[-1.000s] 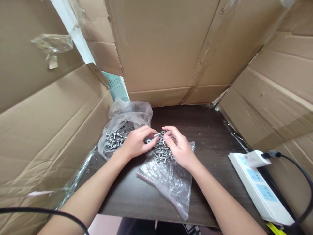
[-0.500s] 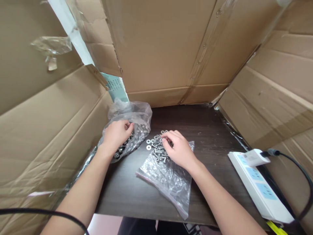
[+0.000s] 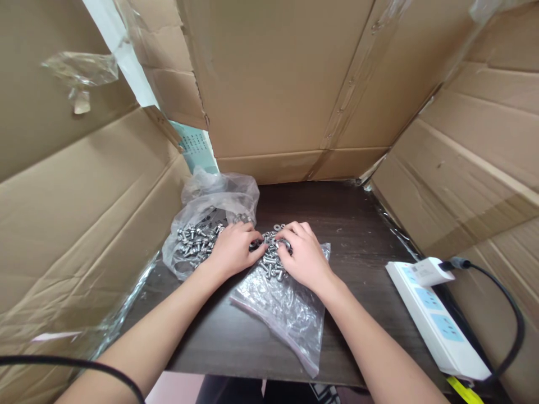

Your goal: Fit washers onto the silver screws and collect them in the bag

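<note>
A pile of small metal bolts [image 3: 273, 268] lies on a flat clear zip bag [image 3: 286, 314] in the middle of the table. My left hand [image 3: 236, 249] reaches over the pile's left side, thumb and index finger bent nearly together; what is between them is hidden. From the right, my right hand [image 3: 305, 258] curls its fingers and thumb down onto the bolts, its fingertips partly lost among the metal. A few flat washers [image 3: 277, 228] show behind the pile. Left of my left hand, an open clear plastic bag [image 3: 174, 264] holds many flanged bolts [image 3: 196, 244].
Cardboard walls [image 3: 286, 84] enclose the dark table [image 3: 337, 213] at the back and sides. At the right lies a white power strip [image 3: 438, 320] with a plugged-in adapter [image 3: 429, 272] and black cable. Another black cable [image 3: 76, 365] crosses my left forearm.
My left hand has moved right, from above the open plastic bag to the bolt pile, uncovering the bolts in that bag. My right hand has stayed at the pile.
</note>
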The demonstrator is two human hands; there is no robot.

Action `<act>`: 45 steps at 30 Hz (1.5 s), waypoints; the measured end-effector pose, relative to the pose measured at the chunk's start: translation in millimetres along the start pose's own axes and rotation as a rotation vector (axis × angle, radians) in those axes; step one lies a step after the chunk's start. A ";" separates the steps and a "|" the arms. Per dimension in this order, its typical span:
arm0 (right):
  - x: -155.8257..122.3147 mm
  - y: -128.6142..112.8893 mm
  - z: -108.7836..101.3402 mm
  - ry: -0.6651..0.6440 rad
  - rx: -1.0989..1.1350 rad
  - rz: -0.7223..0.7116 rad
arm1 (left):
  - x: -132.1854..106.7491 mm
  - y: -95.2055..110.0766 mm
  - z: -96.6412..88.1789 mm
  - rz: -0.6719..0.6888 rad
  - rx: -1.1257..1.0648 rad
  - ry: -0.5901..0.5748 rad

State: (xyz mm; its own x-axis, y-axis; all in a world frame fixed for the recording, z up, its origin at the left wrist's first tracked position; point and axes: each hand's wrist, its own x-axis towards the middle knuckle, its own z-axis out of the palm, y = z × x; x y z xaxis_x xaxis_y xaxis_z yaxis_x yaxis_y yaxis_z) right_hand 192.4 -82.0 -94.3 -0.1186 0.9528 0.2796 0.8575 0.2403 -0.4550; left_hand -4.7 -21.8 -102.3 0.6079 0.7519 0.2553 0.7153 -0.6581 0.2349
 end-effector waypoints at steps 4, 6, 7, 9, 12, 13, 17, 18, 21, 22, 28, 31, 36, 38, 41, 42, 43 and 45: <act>1.7 4.0 -4.8 0.059 -0.088 0.070 | 0.4 5.4 5.8 -0.019 -0.051 0.024; 2.9 6.3 -8.0 0.074 -0.113 0.107 | 0.4 8.4 7.5 -0.041 -0.068 0.024; 3.5 7.1 -9.6 0.054 -0.118 0.128 | 0.3 9.3 7.7 -0.048 -0.075 0.021; 4.6 7.8 -12.4 -0.011 -0.101 0.175 | 0.0 10.2 7.1 -0.053 -0.090 0.017; 5.9 7.1 -14.9 -0.083 -0.074 0.228 | -0.7 9.6 5.5 -0.049 -0.111 0.017; 6.3 6.7 -15.3 -0.095 -0.072 0.236 | -0.8 9.5 5.3 -0.048 -0.110 0.013; 7.3 5.3 -15.9 -0.146 -0.063 0.222 | -0.3 10.1 6.7 -0.039 -0.063 -0.012; 7.3 5.0 -16.1 -0.150 -0.058 0.210 | 0.2 10.2 7.4 -0.040 -0.052 -0.012; 6.8 4.1 -17.2 -0.139 -0.049 0.177 | 2.2 9.7 8.1 -0.035 -0.066 0.018; 6.4 3.8 -17.6 -0.136 -0.046 0.173 | 2.7 9.3 7.8 -0.022 -0.086 0.036; 3.8 2.4 -16.5 -0.149 -0.027 0.164 | 0.4 10.2 1.9 0.118 -0.261 0.136; 2.1 0.7 -15.2 -0.143 -0.023 0.127 | -2.2 12.5 0.0 0.111 -0.304 0.139; -0.4 -3.8 -17.4 -0.198 -0.006 0.139 | -3.6 13.8 0.9 0.073 -0.356 0.078; -0.6 -4.2 -18.0 -0.210 -0.004 0.151 | -3.4 13.3 2.5 0.080 -0.361 0.064; -0.4 -2.7 -16.7 -0.194 -0.015 0.136 | -2.9 12.9 4.6 0.093 -0.352 0.064; -0.2 -1.8 -16.0 -0.188 -0.021 0.130 | -2.7 13.1 4.8 0.096 -0.347 0.068; -0.1 -0.9 -15.2 -0.182 -0.026 0.125 | -2.6 13.3 4.7 0.095 -0.340 0.071; 0.1 0.9 -13.9 -0.167 -0.028 0.111 | -2.5 13.9 3.7 0.073 -0.316 0.074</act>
State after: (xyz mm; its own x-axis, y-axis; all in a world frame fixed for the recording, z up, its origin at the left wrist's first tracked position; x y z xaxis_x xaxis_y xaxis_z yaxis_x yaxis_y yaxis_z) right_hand 200.1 -84.3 -83.0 -0.1022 0.9912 0.0844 0.8834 0.1294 -0.4505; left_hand 5.0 -32.6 -103.2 0.6188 0.7047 0.3471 0.5215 -0.6990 0.4893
